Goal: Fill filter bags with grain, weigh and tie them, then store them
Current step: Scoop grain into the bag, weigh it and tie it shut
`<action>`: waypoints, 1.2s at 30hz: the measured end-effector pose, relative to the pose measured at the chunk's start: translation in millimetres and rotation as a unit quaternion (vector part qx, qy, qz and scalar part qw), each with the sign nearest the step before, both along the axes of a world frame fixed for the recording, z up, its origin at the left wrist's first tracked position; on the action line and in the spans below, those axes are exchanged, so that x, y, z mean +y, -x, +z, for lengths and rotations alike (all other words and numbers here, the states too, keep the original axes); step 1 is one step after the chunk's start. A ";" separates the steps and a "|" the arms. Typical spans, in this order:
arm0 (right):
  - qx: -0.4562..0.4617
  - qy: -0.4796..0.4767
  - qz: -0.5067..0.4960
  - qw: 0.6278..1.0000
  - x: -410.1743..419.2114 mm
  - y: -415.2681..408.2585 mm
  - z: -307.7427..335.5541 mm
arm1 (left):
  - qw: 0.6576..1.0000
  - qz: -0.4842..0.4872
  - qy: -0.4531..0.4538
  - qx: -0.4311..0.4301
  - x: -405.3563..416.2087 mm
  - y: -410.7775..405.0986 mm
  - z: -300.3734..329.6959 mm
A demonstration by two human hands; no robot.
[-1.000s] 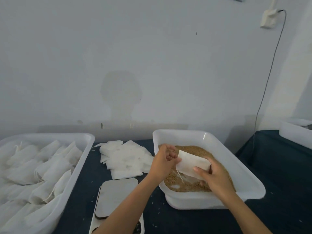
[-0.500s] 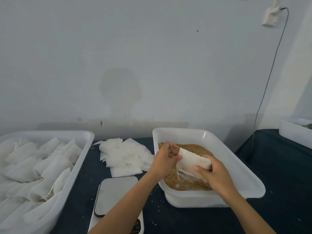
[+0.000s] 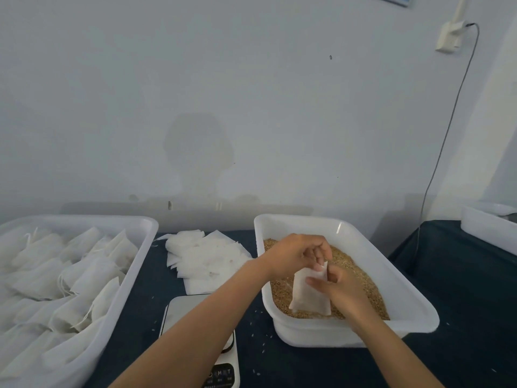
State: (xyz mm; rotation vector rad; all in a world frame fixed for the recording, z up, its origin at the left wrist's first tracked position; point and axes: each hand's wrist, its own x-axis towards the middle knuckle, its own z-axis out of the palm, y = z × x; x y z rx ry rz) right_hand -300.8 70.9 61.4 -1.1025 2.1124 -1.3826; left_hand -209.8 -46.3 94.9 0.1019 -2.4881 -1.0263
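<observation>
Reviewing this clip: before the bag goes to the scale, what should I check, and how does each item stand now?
1. Both hands hold the filter bag at its top: ok. Left hand, right hand.
2. Bag hangs upright over the grain tub, so spills fall inside: ok.
3. Bag holds enough grain: cannot tell.
4. Bag mouth tied: cannot tell, the grip hides it.
5. Scale platform free: not ok, left forearm crosses above it.
6. Storage tub of finished bags within reach on the left: ok.

Dark table (image 3: 145, 298) carries two tubs (image 3: 347, 331) (image 3: 123, 289), scale (image 3: 190, 309), empty bags (image 3: 207, 259)
</observation>
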 end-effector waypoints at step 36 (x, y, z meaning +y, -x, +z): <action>0.049 0.061 0.134 0.988 -102.6 -132.0 -55.1 | 0.884 0.441 -0.136 0.071 -53.2 -186.1 -109.4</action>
